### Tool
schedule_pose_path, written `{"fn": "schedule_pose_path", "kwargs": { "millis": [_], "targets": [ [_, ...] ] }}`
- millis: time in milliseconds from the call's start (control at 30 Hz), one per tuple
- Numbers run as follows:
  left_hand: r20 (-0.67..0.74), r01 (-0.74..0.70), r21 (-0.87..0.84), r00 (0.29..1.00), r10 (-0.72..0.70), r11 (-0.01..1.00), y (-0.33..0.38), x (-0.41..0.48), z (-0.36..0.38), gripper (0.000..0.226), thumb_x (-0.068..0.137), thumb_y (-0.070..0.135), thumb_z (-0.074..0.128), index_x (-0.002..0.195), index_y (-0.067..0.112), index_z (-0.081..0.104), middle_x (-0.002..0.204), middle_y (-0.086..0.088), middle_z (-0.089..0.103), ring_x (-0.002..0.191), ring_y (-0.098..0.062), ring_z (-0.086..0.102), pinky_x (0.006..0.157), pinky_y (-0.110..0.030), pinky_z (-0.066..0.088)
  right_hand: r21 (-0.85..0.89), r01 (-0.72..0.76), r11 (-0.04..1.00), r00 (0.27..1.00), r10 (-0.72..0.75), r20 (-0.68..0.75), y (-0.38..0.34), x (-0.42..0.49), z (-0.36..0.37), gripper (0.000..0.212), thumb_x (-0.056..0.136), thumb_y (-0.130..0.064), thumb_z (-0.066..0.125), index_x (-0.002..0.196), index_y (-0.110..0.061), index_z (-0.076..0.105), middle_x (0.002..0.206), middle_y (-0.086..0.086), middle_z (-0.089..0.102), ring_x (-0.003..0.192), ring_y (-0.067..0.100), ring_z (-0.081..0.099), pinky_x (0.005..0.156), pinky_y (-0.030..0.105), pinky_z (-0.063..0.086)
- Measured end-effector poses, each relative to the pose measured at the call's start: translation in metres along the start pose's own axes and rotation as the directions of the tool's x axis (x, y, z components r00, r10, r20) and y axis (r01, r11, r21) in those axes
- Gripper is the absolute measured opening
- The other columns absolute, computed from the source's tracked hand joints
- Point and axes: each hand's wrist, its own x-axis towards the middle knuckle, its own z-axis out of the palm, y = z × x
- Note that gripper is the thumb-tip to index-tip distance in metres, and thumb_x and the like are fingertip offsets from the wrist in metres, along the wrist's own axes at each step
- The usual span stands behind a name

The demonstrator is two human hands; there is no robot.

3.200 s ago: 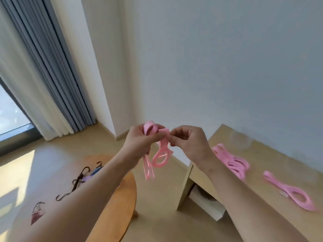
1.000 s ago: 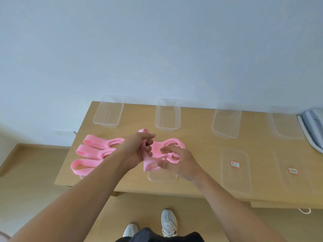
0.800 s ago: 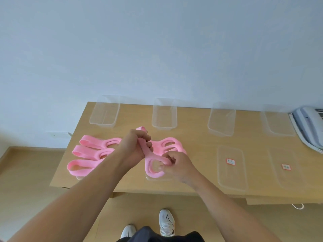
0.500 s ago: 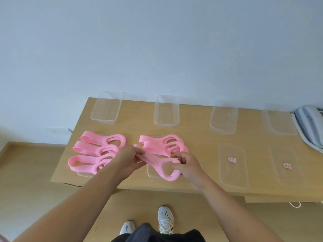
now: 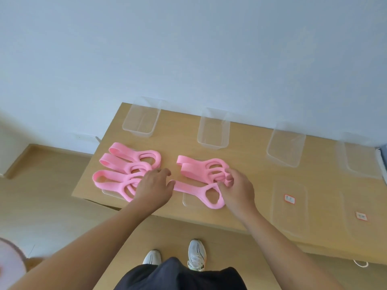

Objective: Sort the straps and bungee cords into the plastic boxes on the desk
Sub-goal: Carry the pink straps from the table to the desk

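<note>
Beyond the pink strap (image 5: 194, 190) on the counter (image 5: 251, 164), four clear boxes (image 5: 213, 130), rightmost faint. Left of it, a strap pile (image 5: 125, 166); just behind, another pile (image 5: 201, 168). Beneath, a lid (image 5: 188, 203), mostly hidden. At its tail, left hand (image 5: 155, 186), fingers relaxed apart; at its loop, right hand (image 5: 236, 190), fingers pinching.

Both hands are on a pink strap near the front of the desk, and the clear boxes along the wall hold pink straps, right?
No. The head view shows the clear boxes along the wall holding no straps. The left hand and right hand are on a pink strap near the front of the desk.
</note>
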Motion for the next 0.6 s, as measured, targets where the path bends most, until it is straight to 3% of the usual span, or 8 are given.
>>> {"fn": "schedule_pose_path", "kwargs": {
  "millis": [133, 267, 367, 500, 600],
  "targets": [
    [-0.081, -0.021, 0.042, 0.996, 0.025, 0.999, -0.009, -0.017, -0.016, 0.039, 0.102, 0.037, 0.057, 0.137, 0.020, 0.060, 0.139, -0.002, 0.057, 0.132, -0.026, 0.047, 0.100, -0.042, 0.045, -0.166, 0.302, 0.939, 0.950, -0.283, 0.131, -0.029, 0.015, 0.016, 0.039, 0.091, -0.026, 0.063, 0.130, -0.024, 0.059, 0.120, 0.000, 0.058, 0.110, 0.022, 0.056, 0.081, 0.028, 0.040],
    [-0.194, -0.032, 0.055, 0.980, 0.043, 0.998, -0.042, -0.048, -0.037, 0.030, 0.093, 0.024, 0.069, 0.121, 0.013, 0.069, 0.119, -0.007, 0.067, 0.112, -0.036, 0.059, 0.087, -0.047, 0.052, -0.159, 0.498, 0.852, 0.853, -0.450, 0.263, -0.063, 0.020, 0.043, 0.045, 0.091, -0.028, 0.067, 0.134, -0.018, 0.059, 0.126, 0.005, 0.058, 0.118, 0.028, 0.049, 0.097, 0.033, 0.037],
    [-0.291, 0.076, 0.013, 0.954, -0.069, 0.997, -0.080, -0.084, -0.046, 0.032, 0.087, 0.026, 0.070, 0.116, 0.013, 0.071, 0.113, -0.007, 0.069, 0.103, -0.037, 0.063, 0.082, -0.048, 0.057, -0.177, 0.625, 0.760, 0.764, -0.549, 0.340, -0.089, 0.016, 0.071, 0.051, 0.084, -0.022, 0.074, 0.131, -0.010, 0.060, 0.127, 0.011, 0.059, 0.119, 0.036, 0.049, 0.102, 0.041, 0.041],
    [-0.327, 0.282, -0.059, 0.901, -0.285, 0.958, -0.130, -0.143, -0.057, 0.045, 0.097, 0.039, 0.067, 0.136, 0.018, 0.062, 0.135, -0.003, 0.062, 0.128, -0.028, 0.053, 0.104, -0.043, 0.048, -0.136, 0.759, 0.637, 0.625, -0.653, 0.428, -0.132, -0.007, 0.110, 0.052, 0.084, -0.026, 0.074, 0.132, -0.014, 0.060, 0.131, 0.008, 0.059, 0.125, 0.035, 0.048, 0.105, 0.044, 0.041],
    [-0.348, 0.401, -0.124, 0.839, -0.418, 0.908, -0.162, -0.183, -0.059, 0.049, 0.099, 0.044, 0.063, 0.141, 0.019, 0.059, 0.140, -0.003, 0.060, 0.133, -0.025, 0.048, 0.109, -0.040, 0.042, -0.103, 0.813, 0.573, 0.539, -0.673, 0.507, -0.159, -0.032, 0.140, 0.051, 0.089, -0.032, 0.068, 0.138, -0.020, 0.057, 0.134, 0.005, 0.057, 0.130, 0.031, 0.044, 0.108, 0.040, 0.036]
  ]
}}
